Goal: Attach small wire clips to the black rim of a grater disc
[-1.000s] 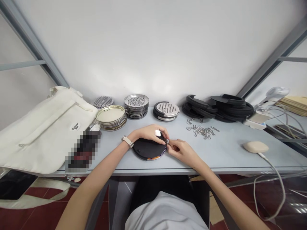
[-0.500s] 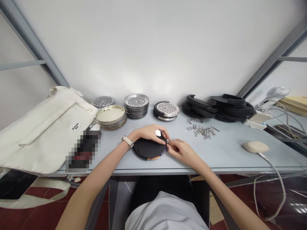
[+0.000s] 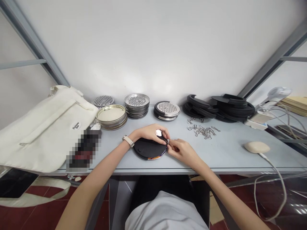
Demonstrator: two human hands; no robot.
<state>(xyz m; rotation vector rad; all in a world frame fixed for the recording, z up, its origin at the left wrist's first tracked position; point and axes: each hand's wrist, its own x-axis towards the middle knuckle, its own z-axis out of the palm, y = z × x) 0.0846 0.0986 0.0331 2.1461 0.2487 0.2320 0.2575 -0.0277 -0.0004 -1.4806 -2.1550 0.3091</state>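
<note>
A round black disc (image 3: 150, 149) lies flat on the table near its front edge. Part of its metal rim shows orange and purple print at the lower right. My left hand (image 3: 151, 132) arches over the disc and grips it, thumb and fingers closed at the right side; a white patch shows by the fingers. Against that same right edge, my right hand (image 3: 179, 148) is closed in a pinch on a small metal clip (image 3: 166, 141), which the fingertips mostly hide. Similar loose metal clips (image 3: 203, 131) are scattered to the right.
Along the wall stand stacked round metal graters (image 3: 136, 101), gold-toned tin lids (image 3: 111, 113), a grater disc with black edging (image 3: 170, 108) and piled black plastic parts (image 3: 232, 108). A white bag (image 3: 50, 127) leans at left. A cream mouse-shaped device (image 3: 257, 147) with a cable sits right.
Both hands stay at the disc's right edge, with only slight finger movement at the clip. The whole view has shifted very slightly.
</note>
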